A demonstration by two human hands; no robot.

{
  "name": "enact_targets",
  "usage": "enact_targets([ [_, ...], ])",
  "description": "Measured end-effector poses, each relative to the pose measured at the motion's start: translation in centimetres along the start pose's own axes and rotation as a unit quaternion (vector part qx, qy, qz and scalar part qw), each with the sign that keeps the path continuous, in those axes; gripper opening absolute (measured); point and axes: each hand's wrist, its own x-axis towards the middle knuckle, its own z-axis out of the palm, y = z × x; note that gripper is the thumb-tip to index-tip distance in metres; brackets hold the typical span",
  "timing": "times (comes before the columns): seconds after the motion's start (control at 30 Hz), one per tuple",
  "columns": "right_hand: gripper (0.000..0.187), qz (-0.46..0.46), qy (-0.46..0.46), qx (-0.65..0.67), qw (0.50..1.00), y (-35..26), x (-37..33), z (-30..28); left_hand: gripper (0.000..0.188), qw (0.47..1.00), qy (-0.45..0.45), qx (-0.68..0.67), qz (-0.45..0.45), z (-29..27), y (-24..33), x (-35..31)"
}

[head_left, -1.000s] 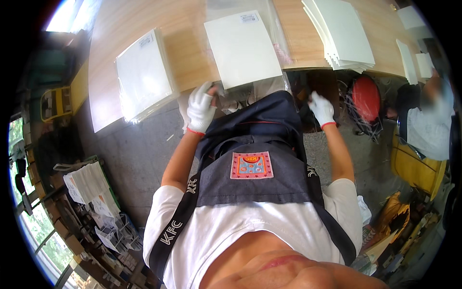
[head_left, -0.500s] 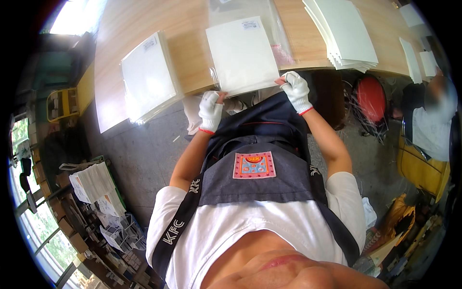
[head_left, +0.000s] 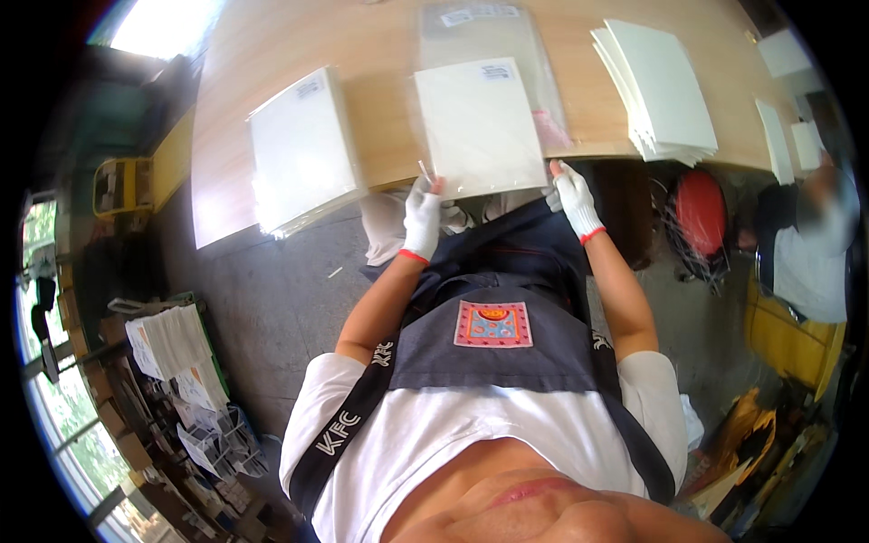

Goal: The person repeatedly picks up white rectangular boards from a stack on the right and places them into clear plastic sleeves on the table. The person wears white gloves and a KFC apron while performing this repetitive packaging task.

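A white, flat paper pack [head_left: 480, 127] in a clear plastic bag, with a small printed label at its top right, lies at the table's near edge in front of me. Its near end juts over that edge. My left hand [head_left: 423, 220], in a white glove with bare fingertips, pinches the pack's near left corner. At the near right corner my right hand [head_left: 574, 201], gloved alike, has its thumb along the side edge and its fingers curled partly beneath. Clear plastic bags [head_left: 493, 36] lie flat under and beyond the pack.
A stack of bagged white packs [head_left: 303, 149] stands on the left of the wooden table [head_left: 385, 81]. Fanned white sheets [head_left: 665, 90] lie on the right. A red-seated stool [head_left: 700, 213] and another person [head_left: 815, 249] are at the right. Papers [head_left: 172, 344] stand in a rack lower left.
The whole view has shifted, so the table and packs appear farther right and lower. Both hands stay at the pack's near corners; the right thumb has slid a little up the side edge.
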Motion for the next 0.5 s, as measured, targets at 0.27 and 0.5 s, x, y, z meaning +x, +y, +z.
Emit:
enact_targets([
  [0.27, 0.022, -0.038, -0.258, 0.133, 0.956, -5.9, -1.6, 8.6, 0.034, 0.935, 0.15, 0.107, 0.304, -8.1, 7.8, -3.9],
  [0.5, 0.022, -0.12, -0.355, -0.042, 0.926, -12.1, -3.1, 23.2, 0.036, 0.849, 0.294, 0.32, 0.302, -20.0, 14.4, -3.9],
])
